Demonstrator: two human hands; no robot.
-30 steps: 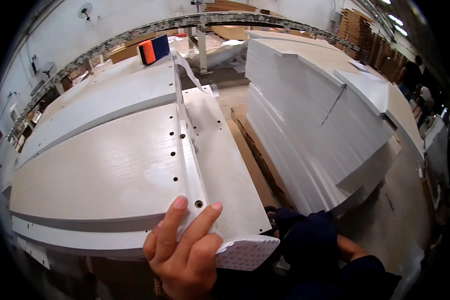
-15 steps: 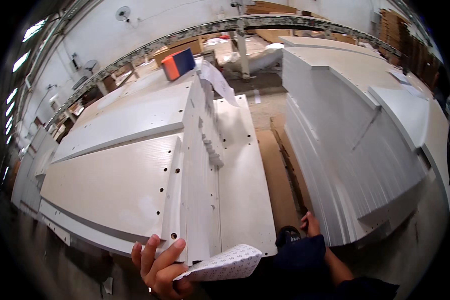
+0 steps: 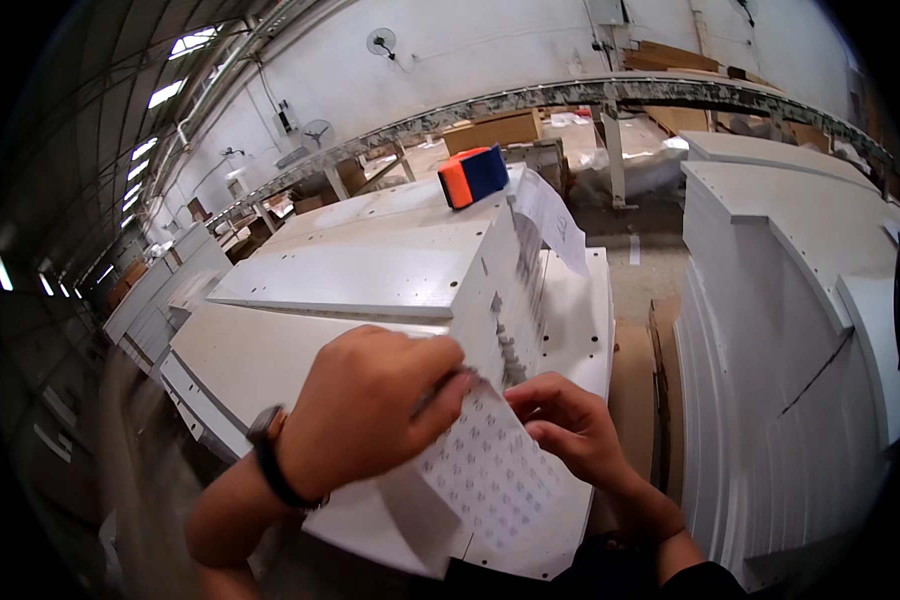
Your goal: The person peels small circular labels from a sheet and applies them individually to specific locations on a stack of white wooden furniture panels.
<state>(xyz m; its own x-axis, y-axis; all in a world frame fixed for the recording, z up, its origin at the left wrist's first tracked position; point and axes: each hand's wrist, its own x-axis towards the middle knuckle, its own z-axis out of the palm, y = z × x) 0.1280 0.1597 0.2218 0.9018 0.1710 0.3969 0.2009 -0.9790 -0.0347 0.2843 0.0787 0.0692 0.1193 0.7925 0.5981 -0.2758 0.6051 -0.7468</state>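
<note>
My left hand point(image 3: 380, 395), with a dark band on its wrist, grips the top of a white paper sheet point(image 3: 490, 475) covered in rows of small printed marks. The sheet hangs below my fingers, its lower left part folded over. At the sheet's upper right edge is my right hand point(image 3: 570, 425), fingers curled and thumb drawn in close; whatever lies between its fingertips is too small to make out. Behind both hands stands a stack of pale boards point(image 3: 360, 270) with drilled holes along their edges.
An orange and dark blue block point(image 3: 473, 177) rests on the stack, next to a hanging paper point(image 3: 553, 222). To the right rises another stack of white panels point(image 3: 760, 330), with brown cardboard point(image 3: 632, 400) on the floor between. A conveyor point(image 3: 530, 100) crosses the back.
My left hand has lifted the sheet from the lower edge to in front of the boards. My right hand has come up from beside the right stack to the sheet. The view has shifted.
</note>
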